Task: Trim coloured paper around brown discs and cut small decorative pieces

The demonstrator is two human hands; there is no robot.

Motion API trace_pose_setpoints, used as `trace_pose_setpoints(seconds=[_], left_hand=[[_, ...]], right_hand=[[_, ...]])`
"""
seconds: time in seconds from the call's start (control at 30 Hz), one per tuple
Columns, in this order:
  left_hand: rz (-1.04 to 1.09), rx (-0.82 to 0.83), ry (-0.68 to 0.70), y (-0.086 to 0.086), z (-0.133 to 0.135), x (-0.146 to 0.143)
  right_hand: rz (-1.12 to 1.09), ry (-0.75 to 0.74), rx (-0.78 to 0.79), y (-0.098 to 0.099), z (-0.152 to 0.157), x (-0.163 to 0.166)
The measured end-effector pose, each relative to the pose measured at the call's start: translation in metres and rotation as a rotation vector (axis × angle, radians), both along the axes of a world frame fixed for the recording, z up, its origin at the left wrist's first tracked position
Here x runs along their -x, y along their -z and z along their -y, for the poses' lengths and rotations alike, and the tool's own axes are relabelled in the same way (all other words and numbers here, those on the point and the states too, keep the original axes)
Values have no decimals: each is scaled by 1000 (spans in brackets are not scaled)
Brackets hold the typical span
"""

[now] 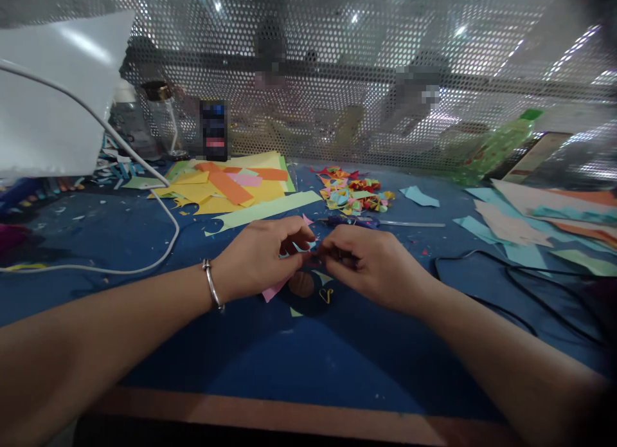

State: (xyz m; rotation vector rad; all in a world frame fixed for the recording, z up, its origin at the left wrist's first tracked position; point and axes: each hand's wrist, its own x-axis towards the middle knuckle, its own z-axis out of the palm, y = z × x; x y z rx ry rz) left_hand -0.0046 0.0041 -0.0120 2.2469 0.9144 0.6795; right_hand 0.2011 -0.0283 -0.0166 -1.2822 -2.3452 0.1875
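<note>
Purple-blue-handled slim tool (354, 222) just beyond our R hand (369, 260) – prob. kept w/in reach. Thin yellow heart-shaped loop (326, 294) nearer us than R fingertips; pink paper scrap (274, 291) partly under L hand (270, 255). Fingertips nearly meeting, prob. for fine control – can't tell if either pinches anything; any small pc. hidden btwn. Forearms angled inward, fingers curled.

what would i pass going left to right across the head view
white sheet, white-capped bottle, brown-capped bottle, phone, left hand, right hand, green-capped bottle
</note>
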Motion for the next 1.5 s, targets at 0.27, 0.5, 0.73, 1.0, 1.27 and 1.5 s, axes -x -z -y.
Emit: trace_pose_setpoints(seconds=[0.27,0.5,0.73,1.0,1.27,1.5], left_hand=[[147,192,-52,6,-3,-5],[214,94,-135,5,-2,-4],[205,-30,-157,-2,7,-4],[153,-232,-144,-1,7,-2],[256,-210,-158,3,4,-2],[308,-148,-150,2,5,-3]], right_hand=[[-154,3,29,-5,3,4],[-323,88,106,-6,5,6],[-414,148,152,-4,4,9],[-460,112,236,-8,6,12],[-518,85,275,-7,6,12],[-585,56,327,-9,6,12]])
